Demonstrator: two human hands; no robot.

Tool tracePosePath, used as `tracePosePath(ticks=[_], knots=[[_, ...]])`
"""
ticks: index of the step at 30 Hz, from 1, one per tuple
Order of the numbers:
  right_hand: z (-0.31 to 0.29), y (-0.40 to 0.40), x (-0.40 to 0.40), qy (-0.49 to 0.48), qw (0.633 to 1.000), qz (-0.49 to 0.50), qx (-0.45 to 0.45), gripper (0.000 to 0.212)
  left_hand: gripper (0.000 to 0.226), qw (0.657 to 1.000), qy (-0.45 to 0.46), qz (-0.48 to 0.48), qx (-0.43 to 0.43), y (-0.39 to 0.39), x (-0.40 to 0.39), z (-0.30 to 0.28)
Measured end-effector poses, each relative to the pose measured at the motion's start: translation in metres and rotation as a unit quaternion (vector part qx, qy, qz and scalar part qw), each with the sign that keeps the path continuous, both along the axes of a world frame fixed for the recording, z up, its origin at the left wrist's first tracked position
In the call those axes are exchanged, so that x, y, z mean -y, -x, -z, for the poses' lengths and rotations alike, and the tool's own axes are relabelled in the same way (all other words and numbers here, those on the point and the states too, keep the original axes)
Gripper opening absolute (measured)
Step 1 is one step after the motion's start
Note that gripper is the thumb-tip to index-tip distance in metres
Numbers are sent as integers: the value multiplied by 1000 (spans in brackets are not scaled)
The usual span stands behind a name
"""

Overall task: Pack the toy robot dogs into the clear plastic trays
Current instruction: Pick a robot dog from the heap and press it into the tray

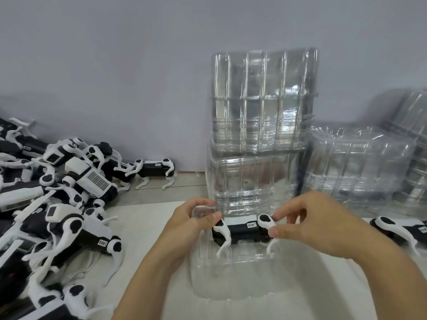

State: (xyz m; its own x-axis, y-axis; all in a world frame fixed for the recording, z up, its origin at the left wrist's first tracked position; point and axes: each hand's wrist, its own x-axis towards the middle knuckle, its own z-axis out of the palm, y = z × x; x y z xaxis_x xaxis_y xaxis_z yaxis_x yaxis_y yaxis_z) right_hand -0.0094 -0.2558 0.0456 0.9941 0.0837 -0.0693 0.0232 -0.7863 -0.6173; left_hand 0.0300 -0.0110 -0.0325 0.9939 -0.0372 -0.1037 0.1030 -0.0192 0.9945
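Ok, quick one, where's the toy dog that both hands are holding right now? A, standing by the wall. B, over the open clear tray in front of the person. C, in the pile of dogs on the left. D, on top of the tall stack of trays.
B: the left hand and right hand pinch the ends of the toy dog, its legs down in the open clear tray.

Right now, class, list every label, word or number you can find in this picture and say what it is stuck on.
Small white label on the toy robot dog held over the clear tray: a few printed characters, too small to read.
White label on a dog in the left pile: too blurred to read.
Label on the standing dog by the wall: unreadable.
No other text shows.
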Motion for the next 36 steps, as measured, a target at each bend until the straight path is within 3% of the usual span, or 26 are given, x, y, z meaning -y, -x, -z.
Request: tracePosePath(ticks=[18, 36], knots=[[18, -9, -30, 59, 989, 120, 59, 23, 23, 999, 19, 29, 1, 3, 2, -3], [16, -9, -29, 61, 988, 135, 52, 20, 23, 1000, 21, 11, 13, 5, 6, -3]])
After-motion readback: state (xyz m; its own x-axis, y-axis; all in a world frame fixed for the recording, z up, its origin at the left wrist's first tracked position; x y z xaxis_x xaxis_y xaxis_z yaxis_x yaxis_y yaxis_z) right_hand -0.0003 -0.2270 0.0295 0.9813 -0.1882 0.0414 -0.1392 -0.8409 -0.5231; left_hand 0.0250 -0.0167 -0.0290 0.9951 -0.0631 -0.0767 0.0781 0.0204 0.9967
